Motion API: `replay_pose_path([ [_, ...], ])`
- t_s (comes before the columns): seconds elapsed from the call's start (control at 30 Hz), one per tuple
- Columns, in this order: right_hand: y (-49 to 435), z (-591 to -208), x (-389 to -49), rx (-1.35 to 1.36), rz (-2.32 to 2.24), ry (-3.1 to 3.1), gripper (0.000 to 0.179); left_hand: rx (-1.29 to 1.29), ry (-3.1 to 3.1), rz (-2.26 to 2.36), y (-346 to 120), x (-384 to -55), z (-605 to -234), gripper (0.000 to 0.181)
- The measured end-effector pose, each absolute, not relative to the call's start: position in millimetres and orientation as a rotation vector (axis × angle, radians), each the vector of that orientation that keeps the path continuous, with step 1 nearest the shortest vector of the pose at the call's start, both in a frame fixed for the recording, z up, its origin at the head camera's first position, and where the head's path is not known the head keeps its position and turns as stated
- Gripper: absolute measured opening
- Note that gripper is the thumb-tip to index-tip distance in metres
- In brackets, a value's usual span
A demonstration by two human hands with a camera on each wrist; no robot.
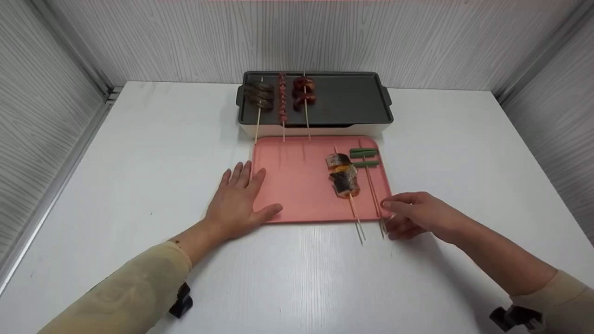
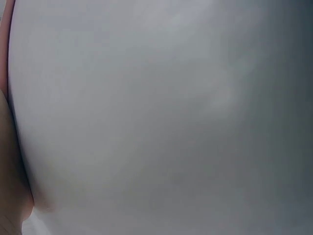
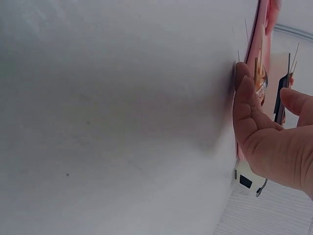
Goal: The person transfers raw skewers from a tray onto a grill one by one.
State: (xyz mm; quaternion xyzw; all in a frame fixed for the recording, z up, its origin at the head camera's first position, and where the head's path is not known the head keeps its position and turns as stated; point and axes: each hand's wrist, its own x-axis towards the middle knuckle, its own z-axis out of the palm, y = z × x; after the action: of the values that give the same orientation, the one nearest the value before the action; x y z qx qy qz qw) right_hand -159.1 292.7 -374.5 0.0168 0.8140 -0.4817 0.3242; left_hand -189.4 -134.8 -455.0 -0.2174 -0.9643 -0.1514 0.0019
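My left hand (image 1: 236, 204) lies with its fingers spread on the left edge of a pink tray (image 1: 297, 185), the thumb over the front edge. Near the tray's front right corner, my right hand (image 1: 413, 215) is beside the stick of a green vegetable skewer (image 1: 364, 152). In the right wrist view a gap separates the thumb (image 3: 293, 100) from the bent fingers (image 3: 247, 105); no grip on the stick shows. Left of the green skewer lies a fish skewer (image 1: 345, 178), its stick jutting past the tray's front edge. The left wrist view shows mostly blurred white table.
Behind the tray stands a dark grill plate (image 1: 352, 99) on a pale base. On its left part lie a brown skewer (image 1: 260, 95), a thin red skewer (image 1: 282, 97) and a thick reddish skewer (image 1: 304, 90), sticks facing front. A white table (image 1: 176, 120) and grey wood-grain walls surround them.
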Motion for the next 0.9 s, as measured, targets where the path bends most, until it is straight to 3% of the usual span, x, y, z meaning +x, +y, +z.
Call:
replay_pose_path([
  [0.9, 287.7, -384.5, -165.4, 0.117, -1.444, 1.879, 0.056, -0.686, -3.039, -0.423, -134.2, -188.7, -454.1, 0.104],
])
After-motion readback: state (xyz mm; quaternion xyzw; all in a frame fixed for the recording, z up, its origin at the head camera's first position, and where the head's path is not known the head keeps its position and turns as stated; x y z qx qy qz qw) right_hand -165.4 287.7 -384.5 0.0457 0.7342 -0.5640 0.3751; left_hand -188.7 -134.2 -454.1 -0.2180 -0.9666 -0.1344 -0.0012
